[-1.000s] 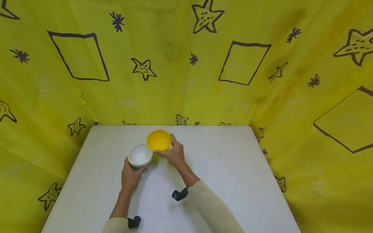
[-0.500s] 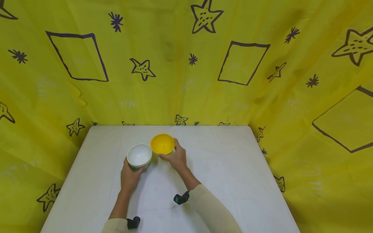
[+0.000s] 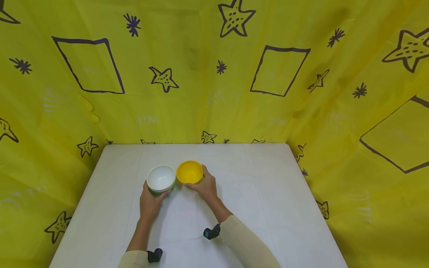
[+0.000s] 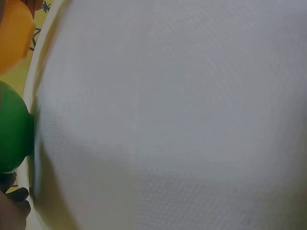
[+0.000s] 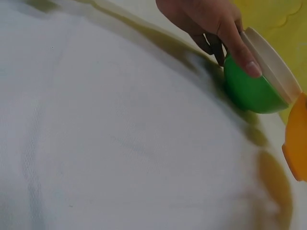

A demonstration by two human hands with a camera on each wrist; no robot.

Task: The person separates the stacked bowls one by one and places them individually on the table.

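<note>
In the head view my left hand (image 3: 150, 203) grips a white bowl (image 3: 161, 178) nested in a green bowl, thumb on the near right side. The right wrist view shows the green bowl (image 5: 252, 91) beneath the white bowl's pale rim (image 5: 273, 60). My right hand (image 3: 206, 188) holds a yellow bowl (image 3: 190, 172) by its right side, mouth up. The two rims lie side by side, close together; whether they touch I cannot tell. At the left edge of the left wrist view the green bowl (image 4: 13, 129) sits below the yellow bowl (image 4: 14, 36), which looks orange there.
A white-covered table (image 3: 261, 201) spreads under both hands. Yellow curtains (image 3: 201, 108) with drawn stars and frames hang at the back and both sides. A black wrist camera (image 3: 155, 255) is on the left wrist, another camera (image 3: 212, 232) on the right.
My right hand has drawn the yellow bowl right and nearer to me, off the white bowl's far right edge to beside it. The left hand and its bowls have barely moved.
</note>
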